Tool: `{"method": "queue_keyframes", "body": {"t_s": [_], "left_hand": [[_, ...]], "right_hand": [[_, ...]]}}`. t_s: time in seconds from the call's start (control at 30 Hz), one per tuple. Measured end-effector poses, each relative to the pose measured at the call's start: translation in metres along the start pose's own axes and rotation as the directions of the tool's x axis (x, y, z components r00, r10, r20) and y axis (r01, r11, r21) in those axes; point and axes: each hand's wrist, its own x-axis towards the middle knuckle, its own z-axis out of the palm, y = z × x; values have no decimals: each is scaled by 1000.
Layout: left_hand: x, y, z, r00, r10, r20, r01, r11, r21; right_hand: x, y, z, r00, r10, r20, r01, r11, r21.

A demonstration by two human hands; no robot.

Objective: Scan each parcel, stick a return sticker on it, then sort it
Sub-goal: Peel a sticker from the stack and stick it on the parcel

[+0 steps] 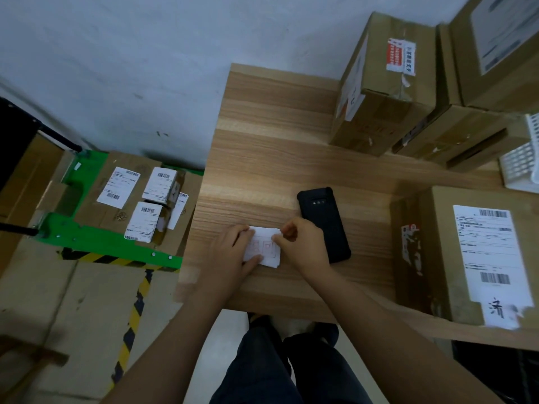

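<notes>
sticker sheets, a thin white stack with faint red boxed print on the top sheet, lie on the wooden counter near its front edge, between both hands. left hand holds the stack at its left side, its fingers curled over the upper left edge and the thumb lying across the lower edge. right hand pinches the upper right corner of the top sheet between thumb and forefinger, the other fingers tucked in. just right of that hand a black handheld device in a rugged case lies flat on the counter, partly covered by the wrist. further right sits a brown cardboard parcel, carrying a long white shipping label with barcodes at top and bottom and a handwritten dark character near the lower end; a torn red and white sticker shows on its left face. more cardboard boxes stand stacked at the counter's far right corner, beside a white plastic basket. down on the floor to the left, a green cart holds several small labelled parcels.
</notes>
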Motion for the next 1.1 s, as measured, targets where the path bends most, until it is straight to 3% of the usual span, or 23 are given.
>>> {"method": "queue_keyframes", "body": {"t_s": [0.7, 0.9, 1.1], "left_hand": [[-2, 8, -7, 991, -108, -77, 95, 983, -157], [6, 26, -24, 965, -237, -114, 179, 908, -378], [26, 73, -73, 933, -350, -80, 208, 709, -674]], "right_hand": [[0, -6, -13, 990, -131, 45, 135, 984, -119], [-6, -21, -41, 997, -74, -7, 74, 994, 74], [-17, -58, -93, 991, -49, -127, 90, 933, 349]]}}
